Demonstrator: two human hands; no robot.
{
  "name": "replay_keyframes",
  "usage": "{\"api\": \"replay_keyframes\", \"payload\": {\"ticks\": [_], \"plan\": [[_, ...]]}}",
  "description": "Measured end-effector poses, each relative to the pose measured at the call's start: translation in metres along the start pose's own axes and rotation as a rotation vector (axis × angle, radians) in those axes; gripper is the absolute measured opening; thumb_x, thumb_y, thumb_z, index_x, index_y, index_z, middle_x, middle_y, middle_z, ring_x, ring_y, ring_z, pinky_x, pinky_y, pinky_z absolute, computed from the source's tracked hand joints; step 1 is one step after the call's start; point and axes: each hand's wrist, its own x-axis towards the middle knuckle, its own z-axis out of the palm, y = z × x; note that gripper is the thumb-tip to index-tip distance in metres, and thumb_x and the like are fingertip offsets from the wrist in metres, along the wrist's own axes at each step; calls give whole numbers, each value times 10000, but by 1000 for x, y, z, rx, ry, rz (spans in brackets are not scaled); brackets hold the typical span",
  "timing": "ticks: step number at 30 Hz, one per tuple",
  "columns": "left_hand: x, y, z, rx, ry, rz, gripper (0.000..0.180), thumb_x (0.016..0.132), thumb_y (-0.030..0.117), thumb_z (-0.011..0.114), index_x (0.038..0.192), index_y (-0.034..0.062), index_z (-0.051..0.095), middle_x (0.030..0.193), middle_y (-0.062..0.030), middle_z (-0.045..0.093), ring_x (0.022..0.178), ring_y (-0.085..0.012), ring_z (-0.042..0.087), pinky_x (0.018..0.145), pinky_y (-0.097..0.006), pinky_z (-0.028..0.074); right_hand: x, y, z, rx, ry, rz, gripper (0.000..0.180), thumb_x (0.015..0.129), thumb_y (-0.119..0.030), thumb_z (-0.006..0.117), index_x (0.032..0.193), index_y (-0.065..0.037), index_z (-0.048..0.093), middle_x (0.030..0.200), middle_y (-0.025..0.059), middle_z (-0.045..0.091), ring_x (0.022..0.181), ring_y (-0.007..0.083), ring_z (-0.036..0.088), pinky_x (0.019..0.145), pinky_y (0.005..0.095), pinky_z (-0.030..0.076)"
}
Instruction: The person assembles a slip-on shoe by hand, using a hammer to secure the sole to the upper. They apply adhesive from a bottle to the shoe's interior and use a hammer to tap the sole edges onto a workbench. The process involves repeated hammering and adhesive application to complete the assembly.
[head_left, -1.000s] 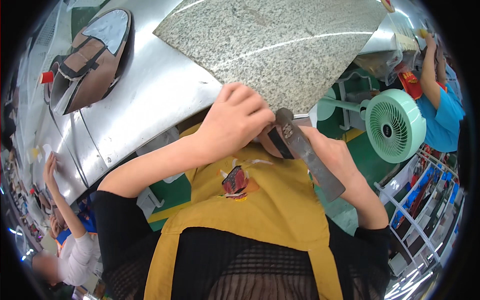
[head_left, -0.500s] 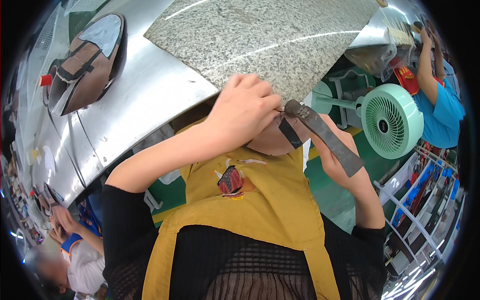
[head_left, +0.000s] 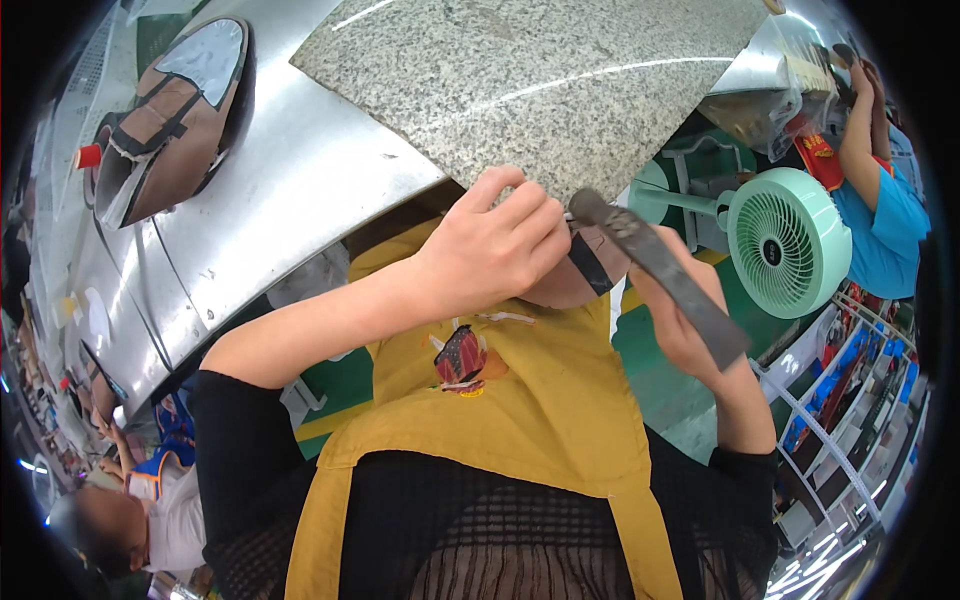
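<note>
My right hand (head_left: 680,300) is closed around a dark metal hammer (head_left: 665,272), its handle mostly hidden by the head and fingers. The round face of the hammer is beside the fingertips of my left hand (head_left: 500,240), close to the edge of the stone slab (head_left: 520,90). With bent fingers, my left hand grips a brown shoe upper (head_left: 555,290) that has a black strip across it. Much of this upper is behind my hand and against the yellow apron (head_left: 540,400). Whether the hammer touches it, I cannot tell.
On the metal table (head_left: 290,170) at left lies another brown shoe upper (head_left: 170,190), with a red-capped item (head_left: 88,157) beside it. A mint-green fan (head_left: 785,245) stands right of my hand, above a rack (head_left: 840,440). Co-workers are at the far right and lower left.
The hammer has shifted slightly right and looks blurred. My left hand has moved a little lower and right, its fingers more curled. At lower left, a co-worker has changed position.
</note>
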Motion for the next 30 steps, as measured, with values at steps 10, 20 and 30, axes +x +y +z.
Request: {"api": "replay_keyframes", "payload": {"ticks": [10,20,30], "plan": [[-8,-16,-7,-288,-81,-141,229,656,73,648,881,92,607,825,-14,531,838,-207,519,798,-351,419,3,-1,6,-16,-14,29,315,855,-33,533,1168,-17,498,962,162,592,776,325,600,641,359,493],[-9,-14,-7,-122,-40,50,258,658,111,597,913,76,596,856,-24,525,825,-185,527,808,-346,439,9,-8,-3,29,-82,-8,331,827,-8,564,1151,-13,502,1005,146,603,809,328,635,682,368,510],[-13,-27,-12,-335,-72,-155,266,595,108,661,857,111,614,833,5,540,849,-190,516,890,-382,381,13,-7,4,-24,-119,9,389,796,-21,570,1176,-33,487,921,162,602,785,359,613,639,378,488]]}}
